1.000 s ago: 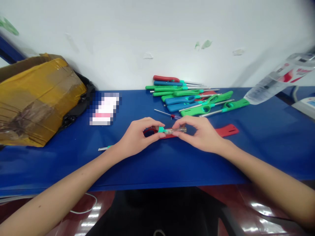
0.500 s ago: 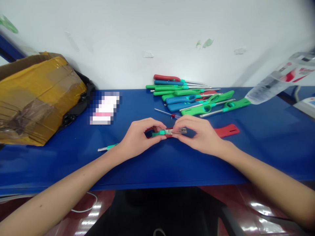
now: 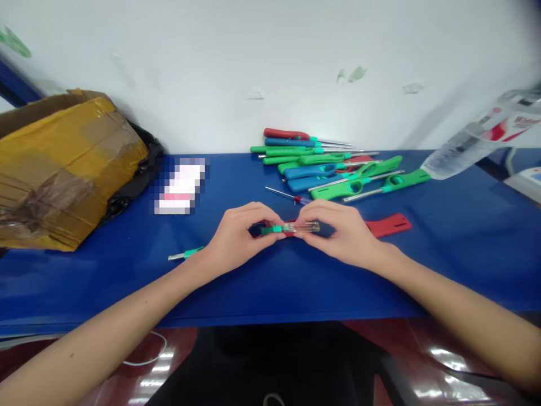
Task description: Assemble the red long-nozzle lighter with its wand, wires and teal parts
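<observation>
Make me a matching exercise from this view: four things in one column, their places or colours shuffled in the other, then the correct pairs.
Things
1. Clear part
2. Cardboard box
3. Bottle
4. Screwdriver

Places or colours
A. Yellow and brown, at the far left
B. Lying just beyond the right hand, thin shaft pointing left
C. Pinched at the fingertips, where the right hand and left hand meet
D. Transparent with a red and white label, at the far right

Pairs
1-C, 2-A, 3-D, 4-B
</observation>
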`<state>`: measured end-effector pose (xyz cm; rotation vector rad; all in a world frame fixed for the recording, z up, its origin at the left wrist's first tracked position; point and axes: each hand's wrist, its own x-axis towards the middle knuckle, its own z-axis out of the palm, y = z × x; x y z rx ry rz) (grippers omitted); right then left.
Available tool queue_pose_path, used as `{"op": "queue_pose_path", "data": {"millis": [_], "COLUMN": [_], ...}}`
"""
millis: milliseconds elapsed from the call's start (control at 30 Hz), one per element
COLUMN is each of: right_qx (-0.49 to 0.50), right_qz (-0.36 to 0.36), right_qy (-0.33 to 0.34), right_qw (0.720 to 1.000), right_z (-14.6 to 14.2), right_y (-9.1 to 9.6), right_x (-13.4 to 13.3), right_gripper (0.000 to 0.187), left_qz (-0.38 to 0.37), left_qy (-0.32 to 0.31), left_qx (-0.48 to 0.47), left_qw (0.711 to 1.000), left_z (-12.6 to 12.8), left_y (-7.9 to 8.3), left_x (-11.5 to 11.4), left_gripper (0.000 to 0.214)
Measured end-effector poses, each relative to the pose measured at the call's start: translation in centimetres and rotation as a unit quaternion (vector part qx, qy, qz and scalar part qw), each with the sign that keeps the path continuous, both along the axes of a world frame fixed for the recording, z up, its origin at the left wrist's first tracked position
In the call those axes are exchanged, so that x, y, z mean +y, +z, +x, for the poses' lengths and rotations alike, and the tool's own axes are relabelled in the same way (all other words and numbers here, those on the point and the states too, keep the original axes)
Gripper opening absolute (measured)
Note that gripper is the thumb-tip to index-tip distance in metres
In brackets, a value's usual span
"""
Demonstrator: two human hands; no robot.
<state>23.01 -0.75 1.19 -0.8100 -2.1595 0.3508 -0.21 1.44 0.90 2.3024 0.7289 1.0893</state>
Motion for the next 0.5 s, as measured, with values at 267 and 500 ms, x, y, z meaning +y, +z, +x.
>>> {"op": "queue_pose_path", "data": {"millis": [267,500], "right_qx": [-0.004,-0.002], "right_qz": [-0.003,0.011], "right_qy": [-0.004,-0.034], "right_qw": [1.0,0.999], "right_z": [-0.1,0.2], "right_y": [-0.1,-0.4], "right_x": [0.1,0.4], "right_gripper": [0.004,0.005], "left_qz": [-0.048,-0.086], "left_qy": [0.002,0.049], "left_qx": [0.001,0.028], "left_qw": [0.999,0.995], "left_z": [0.1,-0.2], "left_y": [0.2,1.1], "left_x": [0.0,0.2], "left_gripper": [0.012,0.012]}}
